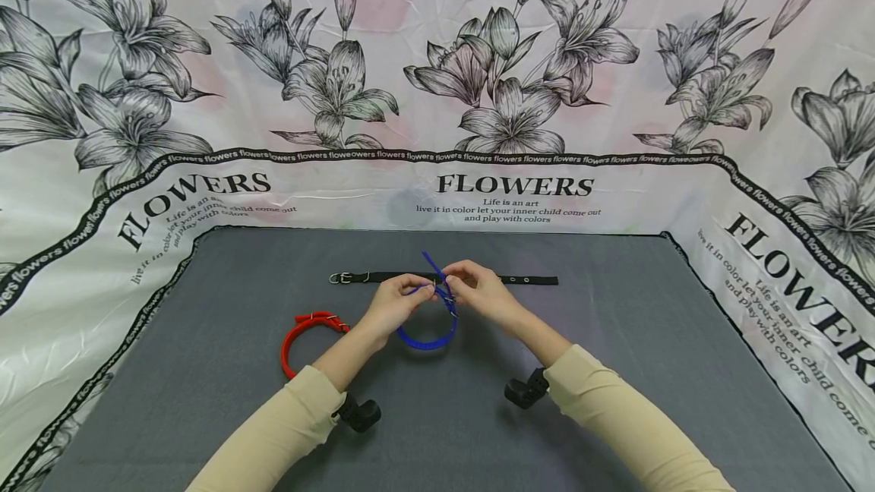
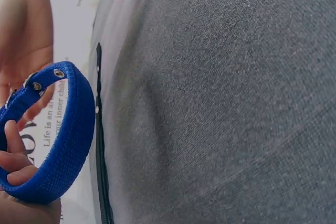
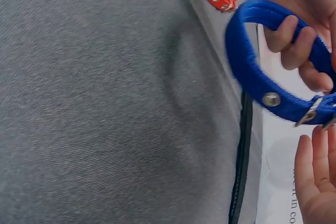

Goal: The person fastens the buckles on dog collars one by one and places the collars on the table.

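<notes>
Collar of blue fabric is looped at the centre of the head view, held in both hands. Left hand: fingers curled round the band. Right hand: thumb and forefinger pinch the band near the metal buckle; other fingers extended. Red collar, left of centre, is partly hidden by the left forearm. Black collar lies straight behind the hands on grey cloth.

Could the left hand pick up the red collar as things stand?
Probably not yet: the left hand is busy gripping the blue collar, though the red collar lies nearby on the gray surface.
</notes>
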Demonstrator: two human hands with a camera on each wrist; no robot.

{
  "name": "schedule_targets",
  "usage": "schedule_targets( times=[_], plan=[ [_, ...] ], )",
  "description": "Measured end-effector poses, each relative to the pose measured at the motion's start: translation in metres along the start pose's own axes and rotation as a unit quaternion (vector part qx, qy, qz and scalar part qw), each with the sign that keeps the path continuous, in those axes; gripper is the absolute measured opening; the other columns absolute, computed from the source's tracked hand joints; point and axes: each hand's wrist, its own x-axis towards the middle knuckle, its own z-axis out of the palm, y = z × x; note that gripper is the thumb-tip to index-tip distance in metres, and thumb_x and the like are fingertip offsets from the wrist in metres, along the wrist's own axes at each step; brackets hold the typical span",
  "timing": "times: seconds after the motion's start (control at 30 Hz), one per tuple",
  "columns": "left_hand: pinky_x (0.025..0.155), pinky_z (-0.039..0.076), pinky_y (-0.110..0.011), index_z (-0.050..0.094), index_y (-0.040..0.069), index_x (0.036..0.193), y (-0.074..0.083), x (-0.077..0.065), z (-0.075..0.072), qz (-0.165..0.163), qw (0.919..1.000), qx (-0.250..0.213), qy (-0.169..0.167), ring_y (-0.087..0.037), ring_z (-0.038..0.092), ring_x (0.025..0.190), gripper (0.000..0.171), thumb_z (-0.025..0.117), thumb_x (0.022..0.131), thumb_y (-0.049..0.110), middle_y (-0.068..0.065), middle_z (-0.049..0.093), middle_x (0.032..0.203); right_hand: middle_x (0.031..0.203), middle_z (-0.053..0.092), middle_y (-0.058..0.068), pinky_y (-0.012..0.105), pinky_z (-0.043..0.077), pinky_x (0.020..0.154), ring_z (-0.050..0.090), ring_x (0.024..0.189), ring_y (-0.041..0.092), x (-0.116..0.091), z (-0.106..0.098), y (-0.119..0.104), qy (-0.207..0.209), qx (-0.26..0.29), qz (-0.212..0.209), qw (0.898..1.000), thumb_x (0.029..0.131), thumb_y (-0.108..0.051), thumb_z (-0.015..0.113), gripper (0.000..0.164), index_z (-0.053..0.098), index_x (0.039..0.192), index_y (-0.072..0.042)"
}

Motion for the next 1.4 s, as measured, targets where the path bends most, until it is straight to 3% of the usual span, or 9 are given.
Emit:
schedule_targets(
  times=[0.23,0.47,0.6,0.77,0.87,0.93,1.1,1.2,1.4],
  plan=[
    [0.057,0.033,-0.024,0.064,0.012,0.103,-0.001,-0.001,0.003,-0.010,0.9997,0.014,-0.019,-0.012,0.044,0.061,0.022,0.063,0.088,0.027,-0.010,0.070,0.093,0.118,0.057,0.010,0.043,0.050,0.085,0.058,0.103,0.022,0.004,-0.002,-0.005,0.010,-0.004,-0.019,1.000,0.094,-0.030,0.053,0.037,0.053,0.125,-0.011],
    [0.052,0.032,-0.023,0.064,0.011,0.106,-0.002,-0.001,0.004,-0.003,0.9987,0.029,-0.041,-0.009,0.036,0.050,0.024,0.061,0.089,0.028,-0.013,0.069,0.095,0.112,0.059,0.014,0.048,0.049,0.081,0.059,0.097,0.026,0.006,0.000,-0.010,0.019,-0.016,-0.015,1.000,0.094,-0.022,0.054,0.031,0.054,0.122,-0.007],
    [0.058,0.039,-0.025,0.065,0.012,0.109,-0.003,0.000,0.005,-0.005,0.9978,0.048,-0.045,-0.011,0.045,0.060,0.029,0.064,0.086,0.030,-0.008,0.070,0.095,0.108,0.059,0.018,0.049,0.049,0.080,0.059,0.095,0.031,0.000,0.000,-0.021,0.019,-0.015,-0.017,1.000,0.094,-0.015,0.053,0.029,0.053,0.121,-0.003],
    [0.071,0.047,-0.036,0.067,0.015,0.109,-0.004,0.000,0.006,-0.014,0.9963,0.074,-0.041,-0.024,0.056,0.090,0.035,0.068,0.082,0.037,0.002,0.068,0.095,0.108,0.058,0.022,0.033,0.050,0.073,0.058,0.093,0.031,-0.010,0.001,-0.038,0.014,-0.027,-0.018,0.999,0.094,-0.013,0.052,0.028,0.053,0.119,0.000],
    [0.066,0.046,-0.032,0.068,0.016,0.107,-0.004,0.000,0.006,-0.013,0.9966,0.073,-0.035,-0.028,0.055,0.090,0.032,0.068,0.082,0.036,0.001,0.069,0.092,0.108,0.057,0.023,0.030,0.049,0.071,0.057,0.091,0.032,-0.011,0.000,-0.039,0.009,-0.030,-0.025,0.999,0.094,-0.012,0.052,0.027,0.052,0.118,0.002],
    [0.064,0.043,-0.028,0.068,0.016,0.106,-0.004,0.000,0.006,-0.007,0.9969,0.071,-0.031,-0.026,0.055,0.088,0.030,0.068,0.083,0.035,0.001,0.069,0.090,0.107,0.056,0.023,0.035,0.051,0.073,0.056,0.092,0.035,-0.008,-0.001,-0.033,0.009,-0.024,-0.031,0.999,0.094,-0.011,0.052,0.027,0.052,0.118,0.002],
    [0.078,0.045,-0.032,0.068,0.014,0.104,-0.004,0.000,0.005,0.008,0.9978,0.059,-0.028,-0.015,0.061,0.093,0.025,0.067,0.085,0.031,-0.001,0.071,0.090,0.107,0.056,0.021,0.046,0.051,0.077,0.055,0.093,0.038,0.003,-0.005,-0.014,0.005,-0.017,-0.038,0.999,0.093,-0.012,0.053,0.025,0.052,0.116,-0.001],
    [0.086,0.045,-0.037,0.068,0.013,0.104,-0.003,-0.001,0.004,0.013,0.9982,0.051,-0.028,-0.015,0.063,0.095,0.024,0.066,0.085,0.028,-0.003,0.071,0.092,0.105,0.056,0.019,0.045,0.051,0.076,0.056,0.090,0.034,0.004,-0.006,-0.012,-0.001,-0.030,-0.042,0.999,0.093,-0.013,0.055,0.022,0.053,0.112,-0.004],
    [0.088,0.044,-0.039,0.069,0.012,0.103,-0.002,-0.003,0.002,0.013,0.9988,0.041,-0.021,-0.016,0.064,0.093,0.023,0.066,0.085,0.025,-0.003,0.071,0.091,0.098,0.059,0.011,0.044,0.052,0.075,0.059,0.082,0.023,0.002,-0.008,-0.011,-0.009,-0.071,-0.048,0.996,0.090,-0.012,0.056,0.015,0.055,0.103,-0.006]
  ],
)
